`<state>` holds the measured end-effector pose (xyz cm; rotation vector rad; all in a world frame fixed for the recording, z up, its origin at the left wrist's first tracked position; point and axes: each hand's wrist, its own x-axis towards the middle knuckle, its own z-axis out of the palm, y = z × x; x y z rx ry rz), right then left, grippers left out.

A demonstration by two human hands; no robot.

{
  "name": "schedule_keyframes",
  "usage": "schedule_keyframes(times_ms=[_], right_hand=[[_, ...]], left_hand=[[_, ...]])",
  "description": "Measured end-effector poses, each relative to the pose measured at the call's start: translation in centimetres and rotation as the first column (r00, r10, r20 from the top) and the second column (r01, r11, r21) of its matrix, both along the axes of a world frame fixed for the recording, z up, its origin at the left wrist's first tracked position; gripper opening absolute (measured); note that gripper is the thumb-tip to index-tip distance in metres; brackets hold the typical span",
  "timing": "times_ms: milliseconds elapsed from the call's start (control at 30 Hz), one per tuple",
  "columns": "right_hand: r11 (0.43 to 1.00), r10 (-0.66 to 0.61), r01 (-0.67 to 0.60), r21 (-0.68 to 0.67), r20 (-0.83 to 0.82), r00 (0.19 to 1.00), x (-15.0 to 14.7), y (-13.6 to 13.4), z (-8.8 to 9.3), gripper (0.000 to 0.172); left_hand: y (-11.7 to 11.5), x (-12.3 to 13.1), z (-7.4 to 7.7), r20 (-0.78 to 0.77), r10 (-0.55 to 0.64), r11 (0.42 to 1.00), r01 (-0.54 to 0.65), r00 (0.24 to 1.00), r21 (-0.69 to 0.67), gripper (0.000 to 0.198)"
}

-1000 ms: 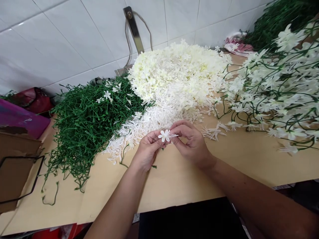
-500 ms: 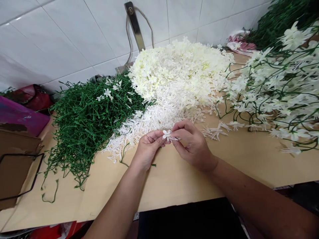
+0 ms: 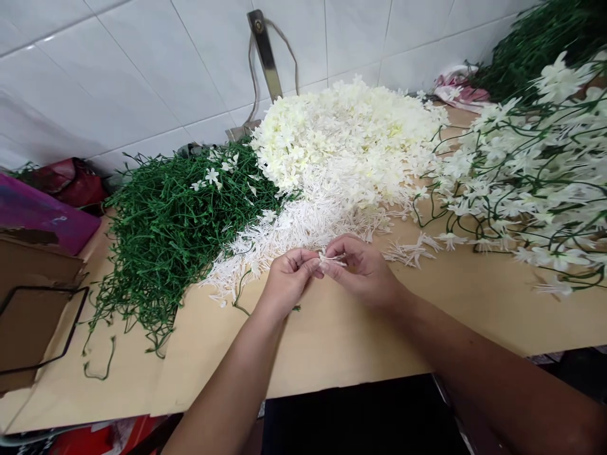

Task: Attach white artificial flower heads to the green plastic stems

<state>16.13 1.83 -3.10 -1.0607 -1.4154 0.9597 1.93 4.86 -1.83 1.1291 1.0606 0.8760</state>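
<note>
My left hand [image 3: 287, 280] and my right hand [image 3: 363, 270] meet fingertip to fingertip over the wooden table [image 3: 360, 341]. Both are pinched on a small white artificial flower piece [image 3: 331, 258] held between them; most of it is hidden by my fingers. Just beyond my hands lies a spread of thin white stamen pieces [image 3: 289, 230]. Behind that rises a big heap of cream flower heads [image 3: 348, 136]. A pile of green plastic stems [image 3: 165, 227] lies to the left.
Finished sprays of white flowers on green stems [image 3: 531, 170] cover the right side. A cardboard box with a black wire frame [image 3: 33, 316] and a purple bag [image 3: 33, 218] stand at the left. A white tiled wall [image 3: 142, 69] backs the table.
The white flower, plainly showing between my fingertips a second ago, has sunk into my pinching fingers. My hands have stayed together in about the same place.
</note>
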Motion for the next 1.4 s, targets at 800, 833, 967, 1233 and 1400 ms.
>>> schedule_keyframes(times_ms=[800, 833, 967, 1233, 1400], right_hand=[[0.958, 0.213, -0.245, -0.146, -0.206, 0.955, -0.1, 0.4, 0.0, 0.012], [0.959, 0.2, -0.238, -0.157, -0.221, 0.954, -0.1, 0.4, 0.0, 0.012], [0.941, 0.202, -0.273, -0.201, -0.314, 0.928, 0.0, 0.4, 0.2, 0.014], [0.91, 0.236, -0.339, -0.24, -0.374, 0.897, 0.3, 0.3, 0.6, 0.017], [0.934, 0.156, -0.254, -0.253, -0.349, 0.924, 0.1, 0.3, 0.5, 0.02]], left_hand=[[0.1, -1.3, -0.3, -0.127, -0.171, 0.973, 0.188, 0.977, 0.135, 0.029], [0.1, -1.3, -0.3, -0.12, -0.177, 0.973, 0.192, 0.977, 0.13, 0.029], [0.2, -1.4, 0.1, -0.056, -0.171, 0.98, 0.176, 0.984, 0.098, 0.032], [0.0, -1.6, 0.8, 0.025, -0.214, 0.975, 0.212, 0.977, 0.062, 0.033], [-0.3, -1.2, 0.9, 0.039, -0.198, 0.98, 0.197, 0.979, 0.036, 0.032]])
